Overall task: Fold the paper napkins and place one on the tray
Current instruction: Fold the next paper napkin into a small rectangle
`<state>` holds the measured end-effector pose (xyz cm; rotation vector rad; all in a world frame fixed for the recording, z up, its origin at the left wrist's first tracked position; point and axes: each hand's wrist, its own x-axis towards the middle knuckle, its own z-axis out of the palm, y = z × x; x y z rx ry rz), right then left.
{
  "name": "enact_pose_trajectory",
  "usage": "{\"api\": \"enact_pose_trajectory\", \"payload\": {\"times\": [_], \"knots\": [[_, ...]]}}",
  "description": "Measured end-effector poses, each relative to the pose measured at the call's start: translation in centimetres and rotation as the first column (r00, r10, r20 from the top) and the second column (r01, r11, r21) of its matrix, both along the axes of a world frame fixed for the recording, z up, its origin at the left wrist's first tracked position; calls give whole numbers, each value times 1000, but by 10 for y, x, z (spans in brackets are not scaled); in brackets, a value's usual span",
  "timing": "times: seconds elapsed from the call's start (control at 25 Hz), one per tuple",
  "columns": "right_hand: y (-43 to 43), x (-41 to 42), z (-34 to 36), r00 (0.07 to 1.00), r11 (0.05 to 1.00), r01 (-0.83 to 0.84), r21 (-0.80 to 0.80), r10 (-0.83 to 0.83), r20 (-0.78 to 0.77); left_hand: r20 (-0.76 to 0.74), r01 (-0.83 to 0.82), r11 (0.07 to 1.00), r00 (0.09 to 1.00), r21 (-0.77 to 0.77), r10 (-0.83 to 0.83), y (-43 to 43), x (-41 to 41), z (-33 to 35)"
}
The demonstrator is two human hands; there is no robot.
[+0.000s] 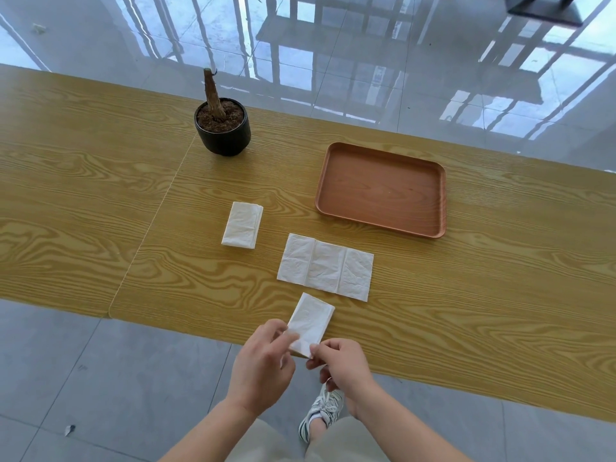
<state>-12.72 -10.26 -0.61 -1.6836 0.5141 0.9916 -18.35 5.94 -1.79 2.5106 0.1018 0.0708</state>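
Folded white paper napkin [311,320] is the thing in work now. It is a small rectangle, and its near end is pinched from both sides. The left hand [263,365] grips the near left corner between thumb and fingers, and the right hand [343,365] pinches the near right corner. The far end lies over the near edge of the yellow wood-grain table [100,195].

Just ahead of the hands lies an opened white napkin with three panels [326,266]. Further ahead and to the left of the left hand is a second folded white napkin [242,225]. The reddish-brown rectangular wooden tray [380,188] holds nothing and is well apart, ahead and to the right of the right hand. A black round pot with a bare brown stem [223,135] stands far ahead on the left.

I think the thin paper could tear if the two hands pull against each other. The layers could also spring open when carried by one corner to the tray.

No brand, label or readable writing is seen; the napkins show only a faint embossing.
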Motion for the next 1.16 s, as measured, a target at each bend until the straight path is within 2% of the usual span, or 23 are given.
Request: {"api": "enact_pose_trajectory", "payload": {"times": [0.04,0.08,0.16,0.2,0.36,0.52,0.64,0.88,1.16], "knots": [[-2,1,0,1000,1000,-14,-2,14,14,-80,-127,982,990,-136,117,-2,0,2],[-3,1,0,999,1000,-29,-1,29,27,-187,-289,922,951,-259,246,-3,2,3],[-6,1,0,998,999,-45,18,44,33,-414,-579,724,804,-376,427,-3,11,8],[-7,1,0,998,998,-51,31,50,30,-493,-651,650,745,-391,449,-3,15,9],[-12,3,1,997,995,-77,66,75,28,-649,-721,561,660,-406,379,-4,24,13],[-16,4,1,997,994,-80,74,80,7,-733,-795,430,584,-429,348,-2,23,11],[-19,3,2,994,994,-104,44,103,35,-742,-791,408,591,-456,317,1,21,12],[-13,3,3,953,958,-264,-112,277,125,-722,-779,410,611,-474,325,1,17,14],[-3,12,9,913,936,-320,-148,346,218,-658,-740,412,667,-532,349,8,18,18]]}}
